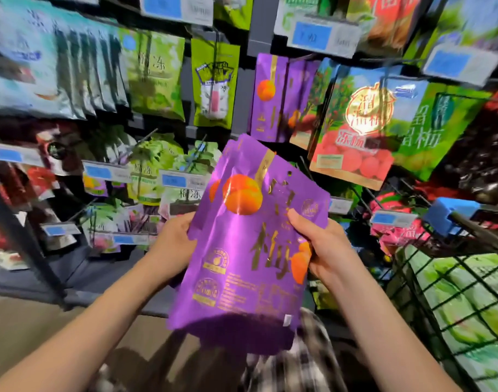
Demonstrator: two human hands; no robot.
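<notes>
Gripping the glossy purple foil pouches [242, 250] mid-frame, left hand [171, 244] at nine o'clock, right hand [326, 250] at three, fingers [297, 220] curled round the edges; I'm judging they need squaring before hanging at twelve.

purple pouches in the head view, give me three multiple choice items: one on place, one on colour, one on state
1. Where are the hanging purple pouches? A) on the rack, above the held pouches B) in a cart C) on the floor
2. What colour is the printed fruit on the held pouches? A) blue B) orange C) white
3. How are the held pouches gripped? A) by neither hand B) by one hand C) by both hands
Key: 1 A, they hang on the rack higher up; 2 B, the fruit is orange; 3 C, left hand and right hand each grip one side.
</notes>
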